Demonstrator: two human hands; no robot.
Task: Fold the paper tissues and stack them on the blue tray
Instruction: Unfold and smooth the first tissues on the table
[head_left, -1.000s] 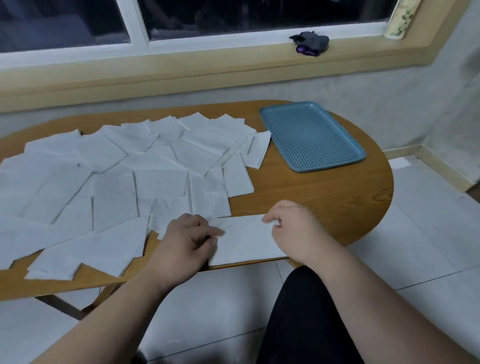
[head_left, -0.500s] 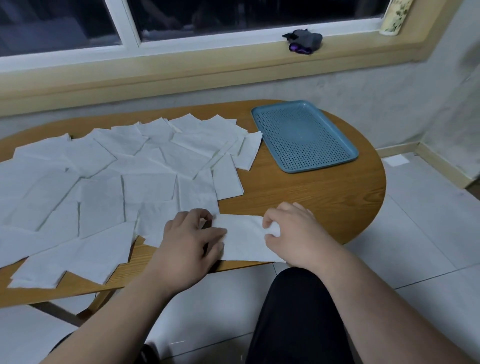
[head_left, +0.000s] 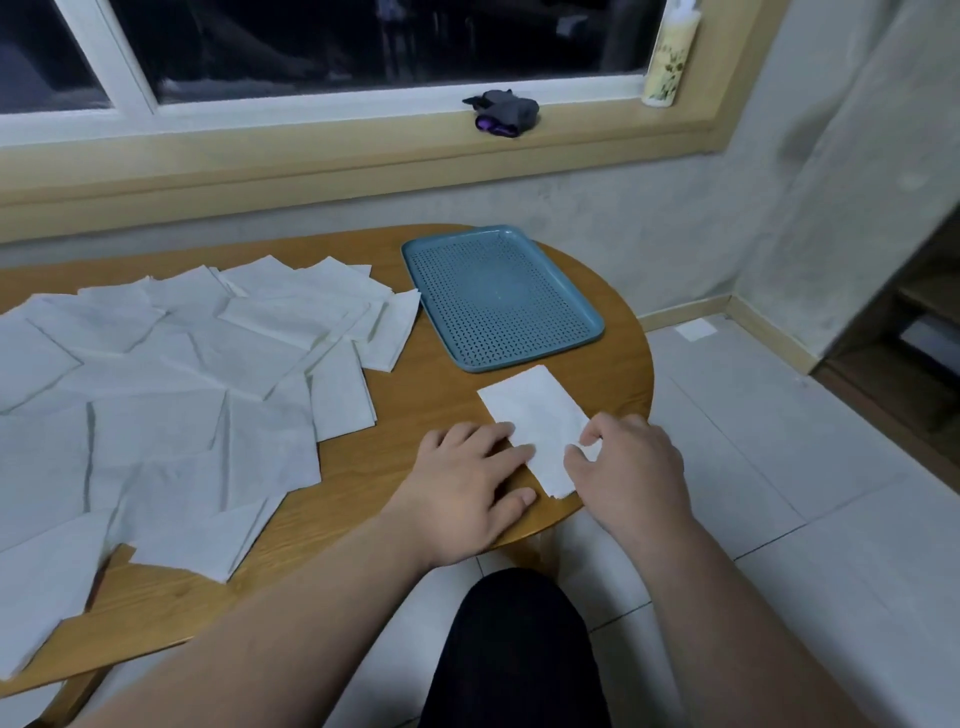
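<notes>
A white folded tissue lies on the wooden table just in front of the blue perforated tray, which holds nothing. My left hand rests flat with its fingertips on the tissue's left edge. My right hand pinches the tissue's near right corner between thumb and fingers. Several unfolded white tissues are spread in overlapping layers across the left of the table.
The table's rounded right edge runs close to the tissue and tray. A dark cloth bundle and a pale bottle sit on the window sill. My dark-clothed knee is below the table edge.
The tissue has been turned and shifted right toward the tray, now lying lengthwise away from me. Both hands moved right with it; the view swung right as well.
</notes>
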